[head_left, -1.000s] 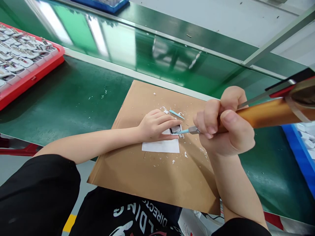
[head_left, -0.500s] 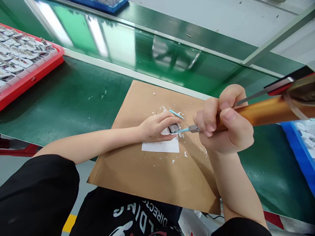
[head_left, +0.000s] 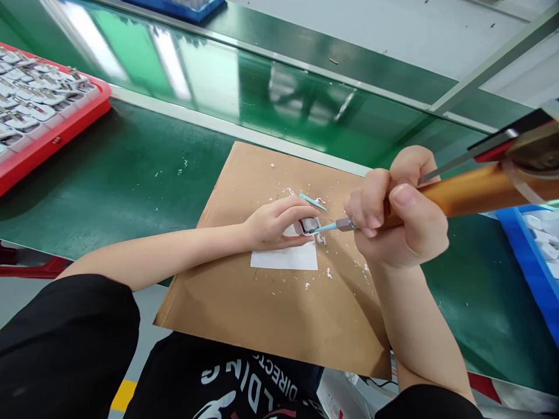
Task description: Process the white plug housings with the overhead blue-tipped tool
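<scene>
My left hand (head_left: 271, 224) lies over the cardboard, its fingers closed around a small white plastic part (head_left: 311, 223) with a dark hollow facing right. In my right hand (head_left: 402, 218) is an orange-bodied power tool (head_left: 469, 191) with a lever, gripped near its front. A metal collar (head_left: 345, 224) on the tool carries a thin light-blue tip (head_left: 327, 227), whose end meets the part's open edge. Beyond my left fingers rests a loose light-blue pointed stick (head_left: 312, 201). White paper (head_left: 286, 260) lies partly beneath my left hand.
White shavings (head_left: 329, 273) dot the cardboard sheet (head_left: 271, 317) on the green table (head_left: 122, 169). A red tray (head_left: 94, 110) of white parts stands at left, a blue bin (head_left: 519, 250) at right. Another blue tray (head_left: 192, 10) sits at the back.
The white part has turned slightly in my left fingers, showing more of its rim. My right hand and the tool have shifted a little; the tip still meets the part.
</scene>
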`<action>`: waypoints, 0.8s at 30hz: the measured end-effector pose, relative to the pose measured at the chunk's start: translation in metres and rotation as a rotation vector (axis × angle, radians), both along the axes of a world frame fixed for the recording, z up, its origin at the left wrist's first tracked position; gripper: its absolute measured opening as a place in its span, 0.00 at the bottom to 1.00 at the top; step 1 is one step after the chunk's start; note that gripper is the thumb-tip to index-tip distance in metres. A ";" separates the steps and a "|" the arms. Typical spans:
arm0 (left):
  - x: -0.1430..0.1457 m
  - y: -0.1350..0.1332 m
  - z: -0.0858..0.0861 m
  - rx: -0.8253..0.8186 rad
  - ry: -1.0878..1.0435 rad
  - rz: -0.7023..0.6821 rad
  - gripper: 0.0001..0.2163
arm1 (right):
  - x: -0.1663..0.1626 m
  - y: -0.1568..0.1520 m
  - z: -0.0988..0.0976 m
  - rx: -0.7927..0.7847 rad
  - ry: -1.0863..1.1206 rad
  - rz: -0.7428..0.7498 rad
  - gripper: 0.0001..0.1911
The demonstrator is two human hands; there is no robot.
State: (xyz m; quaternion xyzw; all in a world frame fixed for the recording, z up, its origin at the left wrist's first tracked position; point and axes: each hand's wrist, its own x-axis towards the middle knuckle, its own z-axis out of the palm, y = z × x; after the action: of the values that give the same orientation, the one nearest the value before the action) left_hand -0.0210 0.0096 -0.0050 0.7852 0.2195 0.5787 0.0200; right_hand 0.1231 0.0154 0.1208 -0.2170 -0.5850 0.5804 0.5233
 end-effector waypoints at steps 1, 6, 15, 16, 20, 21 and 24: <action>0.000 0.000 -0.001 0.001 -0.002 0.003 0.16 | 0.001 0.001 -0.001 0.004 0.004 -0.001 0.18; 0.000 0.000 -0.004 -0.023 0.008 0.023 0.16 | 0.004 0.005 -0.005 0.045 -0.001 0.005 0.21; -0.001 0.001 -0.005 -0.025 0.024 0.001 0.17 | 0.004 0.007 -0.006 0.066 0.004 -0.001 0.18; -0.001 0.001 -0.005 -0.014 0.020 -0.001 0.18 | 0.004 0.007 -0.006 0.066 0.008 -0.001 0.18; -0.001 0.002 -0.004 0.004 0.020 -0.001 0.18 | 0.004 0.005 -0.004 0.033 0.011 -0.005 0.16; -0.001 0.002 -0.004 0.003 0.020 -0.001 0.19 | 0.003 0.005 -0.003 0.033 0.011 -0.002 0.15; -0.001 0.002 -0.004 -0.002 0.020 -0.005 0.18 | 0.003 0.003 -0.002 0.026 0.005 -0.009 0.16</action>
State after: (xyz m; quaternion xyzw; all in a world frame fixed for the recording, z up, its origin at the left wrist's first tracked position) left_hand -0.0224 0.0114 -0.0089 0.7914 0.2181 0.5708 0.0200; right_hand 0.1258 0.0180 0.1191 -0.2114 -0.5903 0.5709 0.5300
